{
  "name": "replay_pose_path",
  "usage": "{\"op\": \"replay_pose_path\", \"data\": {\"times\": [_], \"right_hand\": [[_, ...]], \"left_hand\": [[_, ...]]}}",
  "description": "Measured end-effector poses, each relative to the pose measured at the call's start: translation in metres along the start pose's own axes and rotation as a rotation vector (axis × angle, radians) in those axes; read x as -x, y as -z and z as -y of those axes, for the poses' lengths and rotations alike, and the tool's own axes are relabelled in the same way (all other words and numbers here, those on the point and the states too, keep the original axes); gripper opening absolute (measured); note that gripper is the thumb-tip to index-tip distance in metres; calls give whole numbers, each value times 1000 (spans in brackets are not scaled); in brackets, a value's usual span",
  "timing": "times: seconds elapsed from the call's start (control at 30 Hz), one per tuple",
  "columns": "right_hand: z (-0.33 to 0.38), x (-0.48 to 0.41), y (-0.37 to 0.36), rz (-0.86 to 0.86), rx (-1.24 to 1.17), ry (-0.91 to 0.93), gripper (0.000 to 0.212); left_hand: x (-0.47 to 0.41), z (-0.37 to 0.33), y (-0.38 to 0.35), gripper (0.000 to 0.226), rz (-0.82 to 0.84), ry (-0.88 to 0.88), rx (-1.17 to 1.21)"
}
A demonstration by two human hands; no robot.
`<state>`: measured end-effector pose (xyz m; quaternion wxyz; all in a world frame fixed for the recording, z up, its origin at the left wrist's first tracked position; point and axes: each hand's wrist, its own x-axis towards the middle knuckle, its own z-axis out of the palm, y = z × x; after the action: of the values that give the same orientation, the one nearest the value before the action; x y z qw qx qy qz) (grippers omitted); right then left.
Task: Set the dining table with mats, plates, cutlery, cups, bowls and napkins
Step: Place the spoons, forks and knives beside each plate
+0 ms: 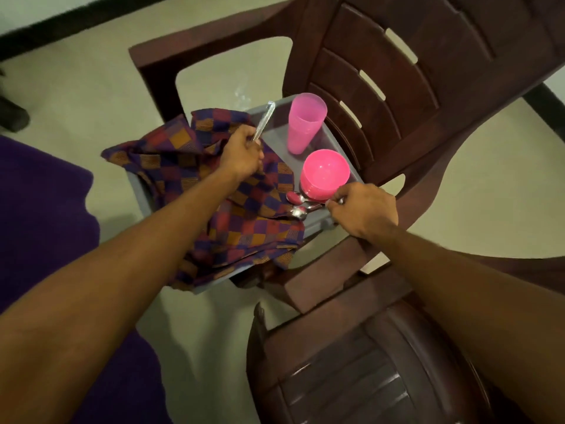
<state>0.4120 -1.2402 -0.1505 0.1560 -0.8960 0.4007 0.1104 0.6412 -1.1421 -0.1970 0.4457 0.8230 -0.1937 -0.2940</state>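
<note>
A grey tray (328, 223) sits on a dark brown plastic chair. On it stand stacked pink cups (305, 123) and stacked pink bowls (324, 174). Checked purple, red and orange napkins (241, 215) lie crumpled over the tray's left side. My left hand (241, 153) grips metal cutlery handles (264, 120) that point up and away. My right hand (362, 209) pinches the handles of several spoons (301, 206) lying on the tray in front of the bowls.
The brown chair's backrest (397, 71) rises behind the tray. A second brown chair (351, 362) stands nearer me at the bottom right. A purple cloth surface (39, 215) is on the left. The floor is pale tile.
</note>
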Motion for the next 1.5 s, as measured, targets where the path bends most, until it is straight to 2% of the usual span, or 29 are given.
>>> {"op": "replay_pose_path", "data": {"times": [0.13, 0.3, 0.37, 0.5, 0.6, 0.7, 0.77, 0.9, 1.0, 1.1, 1.27, 1.37, 1.5], "right_hand": [[5, 16, 3, -89, -204, 56, 26], [26, 78, 8, -246, -585, 145, 23], [30, 109, 17, -262, -687, 180, 31], [25, 172, 48, -250, -945, 131, 51], [7, 231, 67, -53, -971, 262, 38], [-12, 300, 79, 177, -778, 505, 15], [-20, 343, 83, 301, -720, 599, 13], [-26, 409, 77, 450, -663, 627, 12], [-27, 449, 62, 476, -721, 592, 11], [-23, 490, 42, 502, -914, 461, 12], [9, 563, 7, 557, -1105, 359, 15], [36, 602, -9, 589, -1142, 321, 13], [67, 640, -24, 605, -1148, 304, 14]], "left_hand": [[52, -16, 24, 15, -20, -95, 16], [156, -37, 36, 24, 116, -104, 47], [206, -45, 38, 28, 162, -124, 24], [315, -61, 43, 38, 190, -137, 13], [398, -71, 48, 34, 253, -117, -73], [476, -81, 45, 32, 296, -109, -120], [520, -82, 44, 29, 311, -85, -119], [590, -69, 53, 19, 293, 20, -155], [634, -53, 70, 22, 229, 116, 22], [677, -35, 85, 29, 66, 219, 415], [741, -2, 74, 11, -224, 273, 923], [775, 16, 72, 13, -393, 261, 1011], [812, 34, 81, 13, -526, 276, 1007]]}}
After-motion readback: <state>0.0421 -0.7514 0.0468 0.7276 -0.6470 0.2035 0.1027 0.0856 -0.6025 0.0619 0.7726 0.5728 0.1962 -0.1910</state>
